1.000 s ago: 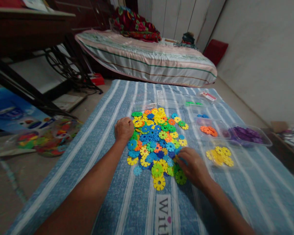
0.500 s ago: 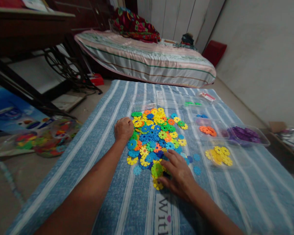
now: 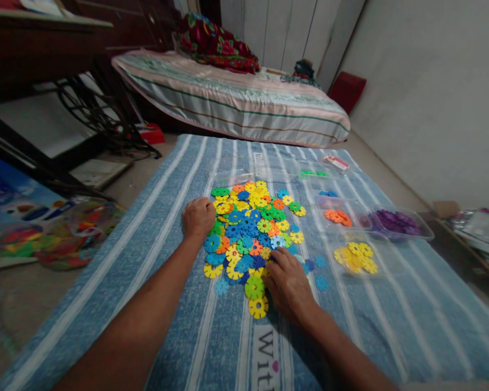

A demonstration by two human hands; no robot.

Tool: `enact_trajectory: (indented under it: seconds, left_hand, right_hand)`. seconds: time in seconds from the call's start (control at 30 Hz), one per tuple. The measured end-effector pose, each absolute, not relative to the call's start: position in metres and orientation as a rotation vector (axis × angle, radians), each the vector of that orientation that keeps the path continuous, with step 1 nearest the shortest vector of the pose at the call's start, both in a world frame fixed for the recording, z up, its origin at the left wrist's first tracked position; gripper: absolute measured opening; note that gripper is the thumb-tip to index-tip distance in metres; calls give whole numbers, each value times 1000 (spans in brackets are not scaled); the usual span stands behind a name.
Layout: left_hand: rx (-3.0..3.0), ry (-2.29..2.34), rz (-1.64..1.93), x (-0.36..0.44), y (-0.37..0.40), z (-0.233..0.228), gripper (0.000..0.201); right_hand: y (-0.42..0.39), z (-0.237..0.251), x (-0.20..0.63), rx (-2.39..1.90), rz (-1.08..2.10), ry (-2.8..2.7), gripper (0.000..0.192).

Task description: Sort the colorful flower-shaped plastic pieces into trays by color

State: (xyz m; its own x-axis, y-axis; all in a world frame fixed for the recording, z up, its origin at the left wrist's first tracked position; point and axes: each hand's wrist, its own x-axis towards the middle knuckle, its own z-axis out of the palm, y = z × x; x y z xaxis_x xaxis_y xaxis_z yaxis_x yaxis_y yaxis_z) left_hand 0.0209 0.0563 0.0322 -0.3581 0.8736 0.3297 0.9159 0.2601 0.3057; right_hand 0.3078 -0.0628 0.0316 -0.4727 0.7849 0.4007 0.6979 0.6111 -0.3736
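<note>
A mixed heap of notched plastic snowflake discs (image 3: 244, 228) in blue, yellow, green and orange lies on the striped cloth. At the heap's left edge my left hand (image 3: 198, 219) rests closed in a fist; whatever its fingers hold is hidden. My right hand (image 3: 290, 281) is over the lower right of the heap, fingers bent down among the discs and thumb drawn in. What those fingertips pinch cannot be made out. Just left of the right hand lie a lime green disc (image 3: 254, 287) and a yellow disc (image 3: 258, 307).
To the right stand clear plastic boxes, holding purple discs (image 3: 397, 222), orange discs (image 3: 337, 218) and yellow discs (image 3: 356, 257). Green pieces (image 3: 313, 174) sit in a box farther back. Beyond the blue striped cloth (image 3: 167, 179) is a bed (image 3: 236, 103). A sewing machine table (image 3: 44, 49) stands left.
My right hand's spread fingers and thumb have drawn together over the discs. The left fist stays at the heap's edge. The whole view has shifted slightly.
</note>
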Motion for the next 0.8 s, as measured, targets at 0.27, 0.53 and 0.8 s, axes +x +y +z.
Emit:
enact_trajectory:
  seconds: [0.27, 0.53, 0.8]
  left_hand:
    - [-1730, -2412, -749, 20, 58, 29, 25]
    - [-1715, -2415, -746, 21, 57, 30, 24]
    - [-1731, -2410, -705, 21, 57, 32, 23]
  right_hand:
    - [-57, 56, 331, -1018, 257, -2099, 10]
    - [-27, 96, 432, -1411, -409, -1856, 21]
    - [-53, 78, 397, -1197, -199, -2064, 10]
